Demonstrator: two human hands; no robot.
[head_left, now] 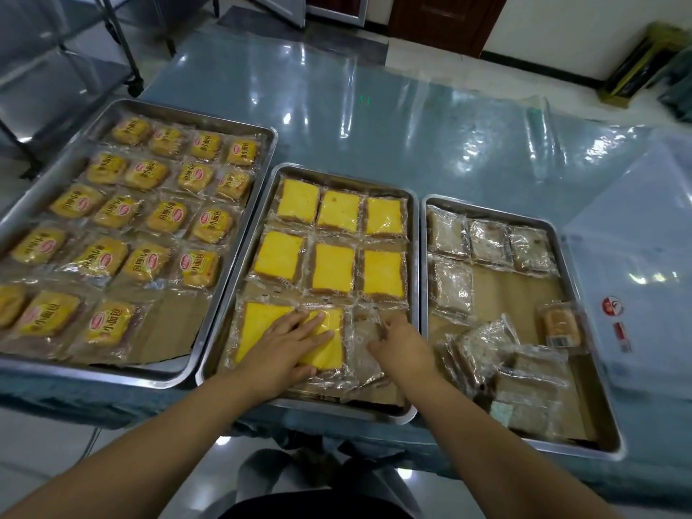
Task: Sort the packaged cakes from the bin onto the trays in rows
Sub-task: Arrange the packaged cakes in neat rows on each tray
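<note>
Directly below the camera, two bare forearms reach forward over a steel middle tray (374,413). The left hand (288,350) lies flat with its fingers straight, pressing on a yellow sponge cake (326,357) in a clear wrapper in the tray's near row. Another yellow cake (258,331) lies just to its left, and the palm partly covers it. The right hand (398,348) has its fingers curled, gripping the crinkled wrapper of a brown cake (365,363) at the near right corner of the same tray. Beyond the hands, six more wrapped yellow cakes (333,269) fill two neat rows of three.

To the left, touching the middle tray, a larger steel tray (112,370) holds small bread packets (164,219) with yellow and red labels, set in rows of four, with one gap at the near right where brown paper shows. To the right, a third tray (509,290) lined with brown paper holds brown cakes (486,241) in clear wrappers: three across the far row and one below them on the left. A loose pile of the same packets (498,354) lies at its near end. One small orange cake pack (560,324) sits by its right edge. Just right of that tray stands a translucent plastic bin (644,264) with a red sticker. All rest on a table (374,125) under a shiny clear plastic sheet.
</note>
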